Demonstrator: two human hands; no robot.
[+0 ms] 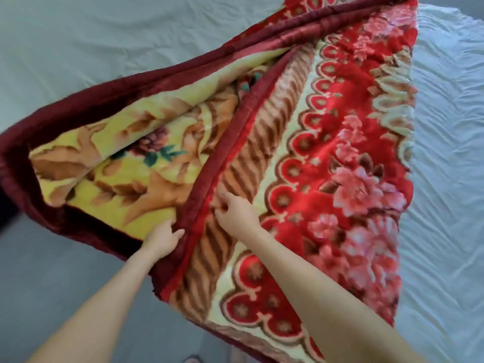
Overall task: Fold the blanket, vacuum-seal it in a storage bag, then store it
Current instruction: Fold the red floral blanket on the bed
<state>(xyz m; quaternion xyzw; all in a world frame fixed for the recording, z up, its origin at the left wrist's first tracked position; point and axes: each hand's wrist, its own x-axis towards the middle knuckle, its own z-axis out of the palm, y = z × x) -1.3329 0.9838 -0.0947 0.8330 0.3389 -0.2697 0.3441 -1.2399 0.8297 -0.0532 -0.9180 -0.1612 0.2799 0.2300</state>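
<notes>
The bed (78,48) carries the blanket (353,153), half doubled, its long hem (230,155) running from the bed's near edge away toward the far right corner. My left grip (163,238) is curled on that hem, and my right grip (235,210) pinches the red top layer just beside it. The loose yellow flap (117,158) lies leftward, nearer my left grip

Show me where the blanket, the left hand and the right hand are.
blanket (353,153), head view, on its red flowered face.
left hand (163,238), head view, on the back of the hand.
right hand (237,209), head view, on the back of the hand.
</notes>
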